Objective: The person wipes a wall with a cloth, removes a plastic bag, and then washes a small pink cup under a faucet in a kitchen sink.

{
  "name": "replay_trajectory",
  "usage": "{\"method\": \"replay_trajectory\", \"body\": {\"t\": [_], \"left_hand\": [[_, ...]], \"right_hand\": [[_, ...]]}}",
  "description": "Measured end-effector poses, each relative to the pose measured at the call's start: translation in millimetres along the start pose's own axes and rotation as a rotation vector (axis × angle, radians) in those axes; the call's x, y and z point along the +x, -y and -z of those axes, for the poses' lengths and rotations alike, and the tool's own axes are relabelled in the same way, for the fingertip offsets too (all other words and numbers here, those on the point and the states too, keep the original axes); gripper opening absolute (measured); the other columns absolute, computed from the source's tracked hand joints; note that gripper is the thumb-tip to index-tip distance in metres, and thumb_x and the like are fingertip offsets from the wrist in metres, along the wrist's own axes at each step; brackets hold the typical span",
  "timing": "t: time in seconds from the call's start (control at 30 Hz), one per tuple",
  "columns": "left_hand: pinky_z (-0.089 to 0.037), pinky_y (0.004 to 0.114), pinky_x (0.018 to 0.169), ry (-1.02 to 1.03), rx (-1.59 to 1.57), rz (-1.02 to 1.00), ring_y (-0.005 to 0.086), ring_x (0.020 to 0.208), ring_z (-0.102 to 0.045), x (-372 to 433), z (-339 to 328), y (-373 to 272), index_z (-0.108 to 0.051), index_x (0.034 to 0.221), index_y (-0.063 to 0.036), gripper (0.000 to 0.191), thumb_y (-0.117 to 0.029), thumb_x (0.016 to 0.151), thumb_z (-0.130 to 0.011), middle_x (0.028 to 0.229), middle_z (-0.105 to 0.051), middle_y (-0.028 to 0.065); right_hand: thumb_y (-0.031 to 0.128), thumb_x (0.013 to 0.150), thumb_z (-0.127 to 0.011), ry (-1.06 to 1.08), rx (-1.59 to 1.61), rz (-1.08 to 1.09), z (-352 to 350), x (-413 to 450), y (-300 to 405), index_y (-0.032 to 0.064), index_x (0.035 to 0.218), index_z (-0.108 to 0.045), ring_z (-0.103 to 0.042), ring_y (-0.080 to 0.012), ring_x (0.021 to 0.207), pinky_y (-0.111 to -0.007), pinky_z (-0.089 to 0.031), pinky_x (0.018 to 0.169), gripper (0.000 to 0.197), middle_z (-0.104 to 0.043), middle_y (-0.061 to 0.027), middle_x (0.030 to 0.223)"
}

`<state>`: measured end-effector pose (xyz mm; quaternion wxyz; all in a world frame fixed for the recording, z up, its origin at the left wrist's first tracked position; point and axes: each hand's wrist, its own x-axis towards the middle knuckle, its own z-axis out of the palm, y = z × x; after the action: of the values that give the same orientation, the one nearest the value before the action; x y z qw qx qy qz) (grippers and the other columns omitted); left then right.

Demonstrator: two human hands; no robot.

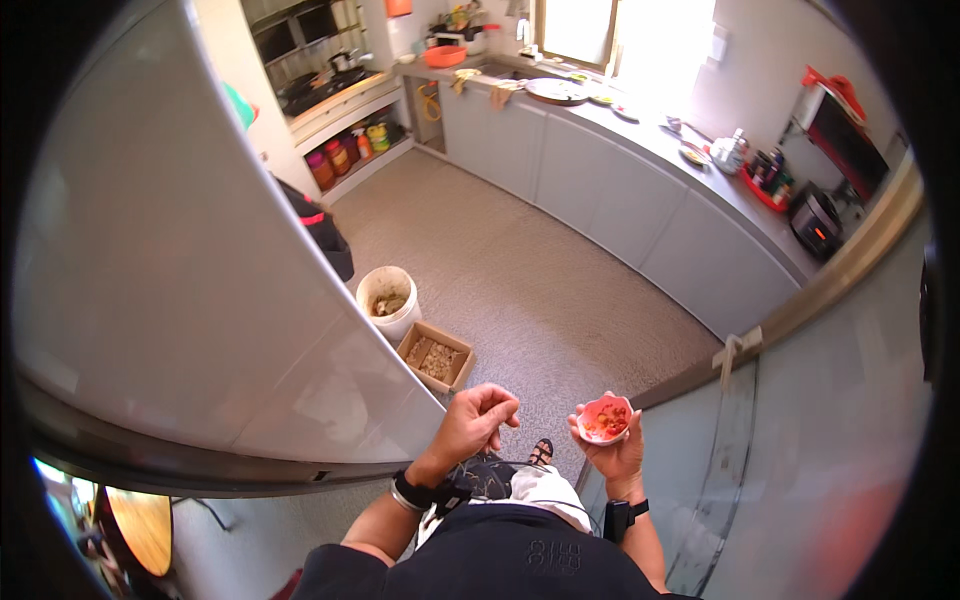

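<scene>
My right hand (624, 455) holds up a small pink bowl (583, 427) with a scalloped rim, the fingers wrapped beneath and around its side. Chopped red and orange food (611, 422) lies in the bowl. To its left, my left hand (480, 420) is raised with the fingers curled in and the thumb against them. Nothing shows in that hand. The two hands are apart, in front of my body.
A tiled wall (210, 285) stands close on my left, a frosted glass door (810, 435) on my right. On the floor ahead are a white bucket (405, 319) and a cardboard box (465, 369). Beyond runs a counter (652, 133) with plates, a sink (502, 71) and a rice cooker (817, 221).
</scene>
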<state>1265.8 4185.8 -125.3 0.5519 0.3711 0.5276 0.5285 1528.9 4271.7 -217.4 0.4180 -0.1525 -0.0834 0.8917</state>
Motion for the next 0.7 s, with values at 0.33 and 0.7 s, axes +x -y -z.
{"method": "replay_trajectory", "body": {"t": [0.33,0.7], "left_hand": [[-0.049,0.019,0.054,-0.267,-0.092,-0.037,0.0063,0.061,-0.061,122,-9,-25,-0.062,0.099,-0.0030,0.018,-0.020,0.096,-0.064,0.078,-0.067,0.0032],[-0.052,0.021,0.066,-0.525,-0.187,-0.177,0.0070,0.072,-0.062,257,89,-28,-0.061,0.103,-0.0028,0.014,-0.015,0.096,-0.063,0.084,-0.065,0.0019]], "right_hand": [[0.051,0.080,-0.074,0.048,-0.073,-0.244,-34,167,91,0.0144,0.135,-0.050,-0.055,-0.0503,0.116,-0.060,-0.049,0.096,0.070,-0.053,-0.0281,0.126],[0.051,0.080,-0.075,0.130,-0.196,-0.447,-68,359,96,0.0150,0.132,-0.055,-0.059,-0.0447,0.112,-0.054,-0.055,0.090,0.066,-0.056,-0.0244,0.125]]}}
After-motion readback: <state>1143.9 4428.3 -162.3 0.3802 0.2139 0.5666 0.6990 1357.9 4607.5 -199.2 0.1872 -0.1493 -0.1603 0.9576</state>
